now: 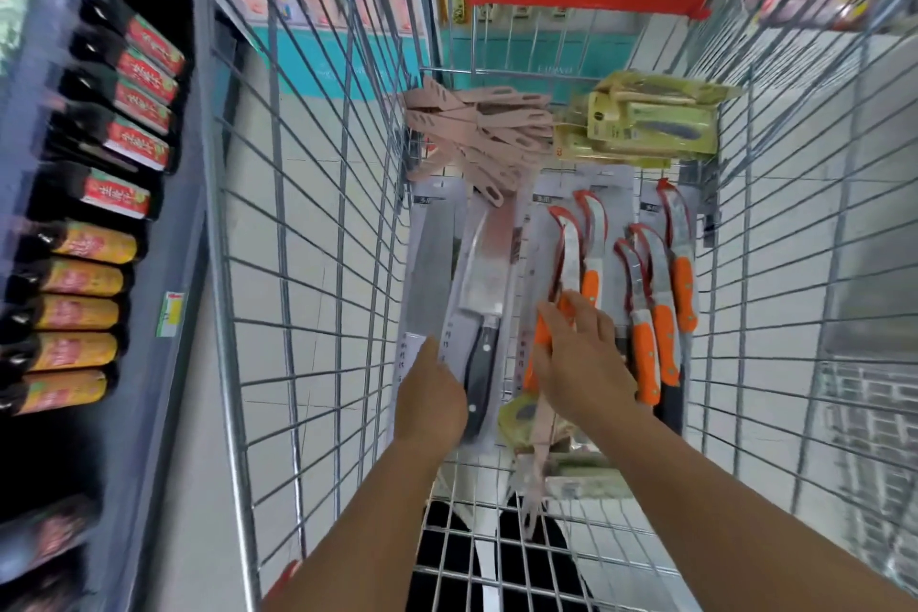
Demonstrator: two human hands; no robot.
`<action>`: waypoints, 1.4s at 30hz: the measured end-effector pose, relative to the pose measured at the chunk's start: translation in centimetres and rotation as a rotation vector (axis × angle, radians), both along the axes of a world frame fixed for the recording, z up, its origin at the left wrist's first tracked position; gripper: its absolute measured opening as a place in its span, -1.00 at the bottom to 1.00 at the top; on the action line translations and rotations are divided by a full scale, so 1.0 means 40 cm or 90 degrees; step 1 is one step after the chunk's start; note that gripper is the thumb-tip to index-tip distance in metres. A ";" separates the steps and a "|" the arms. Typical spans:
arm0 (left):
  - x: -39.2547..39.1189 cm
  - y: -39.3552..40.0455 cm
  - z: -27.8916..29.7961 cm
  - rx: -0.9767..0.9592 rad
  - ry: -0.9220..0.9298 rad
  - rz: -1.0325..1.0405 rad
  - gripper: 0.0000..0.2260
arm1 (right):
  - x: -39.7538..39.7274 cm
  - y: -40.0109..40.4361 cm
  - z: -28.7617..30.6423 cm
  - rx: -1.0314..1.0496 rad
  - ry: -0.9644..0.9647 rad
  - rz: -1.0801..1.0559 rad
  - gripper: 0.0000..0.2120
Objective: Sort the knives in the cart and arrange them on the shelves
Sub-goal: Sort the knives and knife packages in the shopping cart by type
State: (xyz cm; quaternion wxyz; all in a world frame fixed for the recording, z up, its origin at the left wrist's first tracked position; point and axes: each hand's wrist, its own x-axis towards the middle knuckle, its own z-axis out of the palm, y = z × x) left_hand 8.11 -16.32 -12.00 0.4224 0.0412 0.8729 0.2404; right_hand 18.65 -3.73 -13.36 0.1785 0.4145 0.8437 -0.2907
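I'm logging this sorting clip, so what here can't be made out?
Head view only:
- Print on the cleaver packs: too small and blurred.
- Bottle labels on the left shelf: motion blur.
- Left hand fingertips: hidden under the hand.
- Right hand grip on the orange-handled knife: fingers hidden.

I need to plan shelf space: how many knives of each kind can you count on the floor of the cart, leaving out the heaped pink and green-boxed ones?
Orange-handled curved knives with red blade guards: 5
Steel cleaver with black handle, in clear packaging: 1
Grey packaged cleaver beside it: 1
Total: 7
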 end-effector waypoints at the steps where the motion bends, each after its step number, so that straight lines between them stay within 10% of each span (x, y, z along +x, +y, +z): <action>1: 0.003 -0.011 0.008 -0.006 0.002 0.007 -0.65 | -0.002 -0.002 0.001 0.000 -0.002 0.001 -0.56; 9: 0.030 -0.096 0.057 -0.112 0.064 0.045 -0.57 | -0.046 -0.074 0.020 0.051 -0.006 0.056 -0.52; 14: 0.042 -0.096 0.089 -0.114 0.076 0.008 -0.51 | -0.118 -0.160 0.032 -0.290 0.105 -0.131 -0.52; 20: 0.051 -0.106 0.081 -0.133 0.101 -0.166 -0.33 | -0.152 -0.188 0.015 -0.307 0.135 -0.147 -0.46; 31: 0.019 -0.087 0.026 -0.213 0.158 -0.417 -0.41 | -0.148 -0.141 0.022 -0.239 0.094 -0.016 -0.46; 42: 0.097 0.067 0.023 0.055 0.141 -0.482 -0.46 | 0.025 -0.014 0.014 0.004 0.069 -0.172 -0.48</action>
